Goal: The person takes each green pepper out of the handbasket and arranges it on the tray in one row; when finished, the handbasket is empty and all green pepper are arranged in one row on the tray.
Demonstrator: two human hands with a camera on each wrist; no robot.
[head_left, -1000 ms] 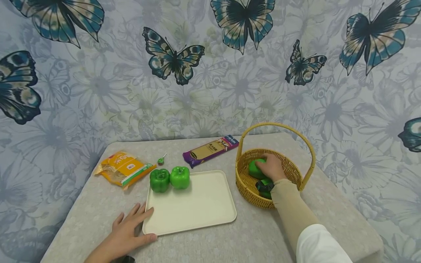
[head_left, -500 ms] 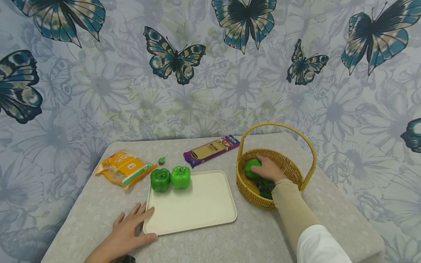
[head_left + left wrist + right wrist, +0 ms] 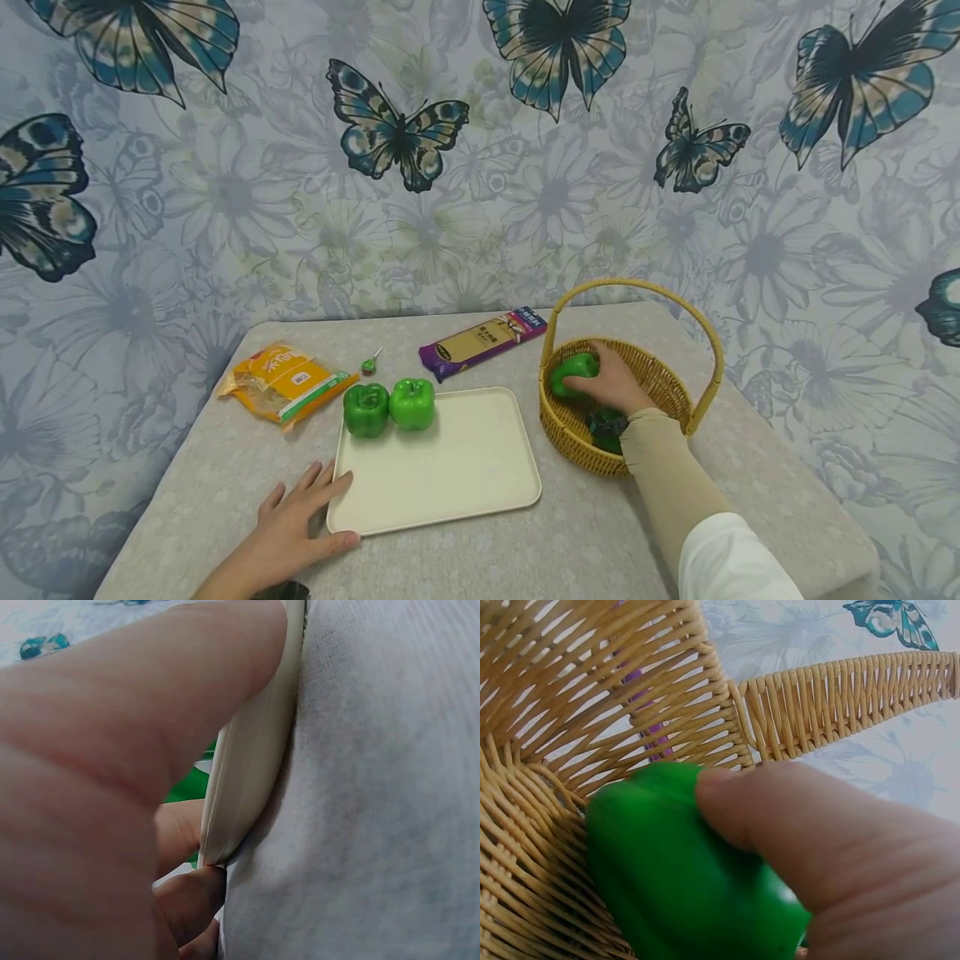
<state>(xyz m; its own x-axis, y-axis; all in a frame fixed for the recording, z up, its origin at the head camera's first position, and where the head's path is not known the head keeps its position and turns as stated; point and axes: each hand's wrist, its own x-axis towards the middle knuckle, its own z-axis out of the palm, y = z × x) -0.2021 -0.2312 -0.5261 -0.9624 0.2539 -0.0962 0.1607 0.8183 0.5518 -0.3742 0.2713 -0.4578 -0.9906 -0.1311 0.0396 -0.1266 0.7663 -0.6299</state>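
Green pepper (image 3: 572,372) in the basket (image 3: 660,383): right-hand fingers (image 3: 581,385) curl round it.

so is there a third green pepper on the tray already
No, the tray bears only two green peppers at its far edge; the right hand grips another pepper inside the basket.
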